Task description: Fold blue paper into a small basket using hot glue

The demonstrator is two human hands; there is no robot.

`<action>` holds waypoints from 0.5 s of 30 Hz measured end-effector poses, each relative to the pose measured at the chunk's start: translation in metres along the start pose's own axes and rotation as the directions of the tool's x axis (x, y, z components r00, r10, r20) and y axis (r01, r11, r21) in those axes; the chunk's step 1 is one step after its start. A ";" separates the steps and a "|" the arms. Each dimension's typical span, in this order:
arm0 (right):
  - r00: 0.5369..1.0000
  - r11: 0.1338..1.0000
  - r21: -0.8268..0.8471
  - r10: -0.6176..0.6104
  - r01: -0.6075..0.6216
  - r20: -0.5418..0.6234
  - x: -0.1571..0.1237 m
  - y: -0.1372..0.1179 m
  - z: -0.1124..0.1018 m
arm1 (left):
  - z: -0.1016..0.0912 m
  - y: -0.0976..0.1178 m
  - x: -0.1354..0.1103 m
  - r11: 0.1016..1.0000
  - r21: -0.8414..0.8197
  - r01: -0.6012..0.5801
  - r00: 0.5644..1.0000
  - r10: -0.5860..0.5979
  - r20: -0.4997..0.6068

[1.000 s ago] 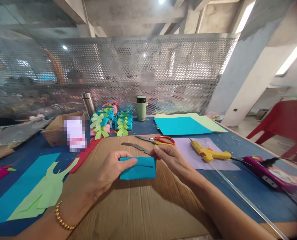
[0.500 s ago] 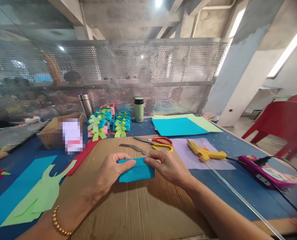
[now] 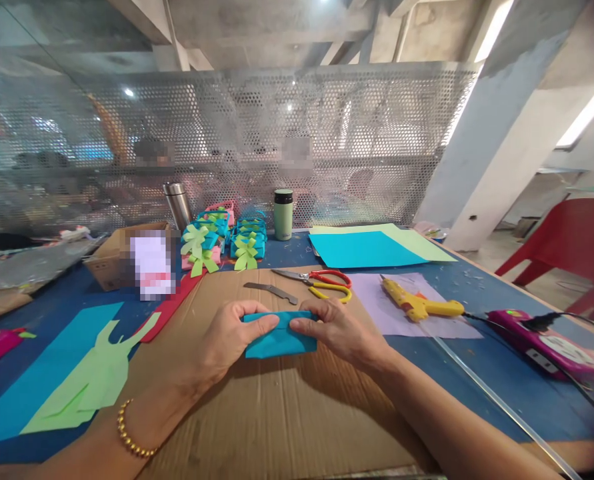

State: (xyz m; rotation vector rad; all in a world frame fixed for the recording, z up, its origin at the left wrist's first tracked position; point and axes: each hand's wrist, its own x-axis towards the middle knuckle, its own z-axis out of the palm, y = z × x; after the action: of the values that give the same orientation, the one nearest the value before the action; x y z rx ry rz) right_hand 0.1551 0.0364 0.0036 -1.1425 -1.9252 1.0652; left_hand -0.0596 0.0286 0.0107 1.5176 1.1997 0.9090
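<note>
Both my hands hold a folded piece of bright blue paper or felt (image 3: 281,343) just above a cardboard sheet (image 3: 257,420). My left hand (image 3: 229,337) pinches its left end, thumb on the near face and fingers behind. On the right end, my right hand (image 3: 349,337) grips it the same way, its thumb pressing near the top edge. The fingertips behind the piece are hidden. Just beyond lie scissors (image 3: 307,277) with one red and one yellow handle. Beside them on the cardboard is a thin grey metal blade (image 3: 271,291).
A yellow glue gun (image 3: 419,308) with a clear glue stick rests on lilac sheet (image 3: 371,313), near a magenta power strip (image 3: 537,343). Pale green cut pieces (image 3: 94,380) lie left. Small blue baskets with green bows (image 3: 247,248), a green tumbler (image 3: 283,217) and blue sheet (image 3: 367,248) stand behind.
The view has shifted slightly, so everything sits a little further right. My right thumb lies flatter along the blue piece; both hands keep their hold.
</note>
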 end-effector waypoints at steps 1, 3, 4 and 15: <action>1.000 1.000 0.005 -0.001 0.001 0.001 0.000 -0.001 -0.001 | 0.000 0.000 0.000 1.000 0.003 -0.001 1.000 0.001 -0.002; 0.999 0.998 0.063 0.008 -0.010 0.034 0.000 -0.004 -0.002 | 0.000 0.000 0.000 1.000 0.005 0.000 1.000 0.000 -0.008; 0.998 0.995 0.101 0.013 -0.018 0.054 0.000 -0.006 -0.003 | 0.000 0.001 -0.001 1.000 0.009 -0.001 1.000 0.001 -0.008; 0.999 1.000 -0.024 0.011 -0.010 0.041 -0.002 -0.006 0.002 | 0.003 0.000 -0.002 0.982 0.142 -0.123 0.992 0.122 0.017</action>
State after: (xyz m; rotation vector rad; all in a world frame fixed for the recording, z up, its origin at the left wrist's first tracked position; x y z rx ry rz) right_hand 0.1519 0.0324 0.0080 -1.1538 -1.9705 1.0817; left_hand -0.0575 0.0259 0.0103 1.7248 1.1968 0.9122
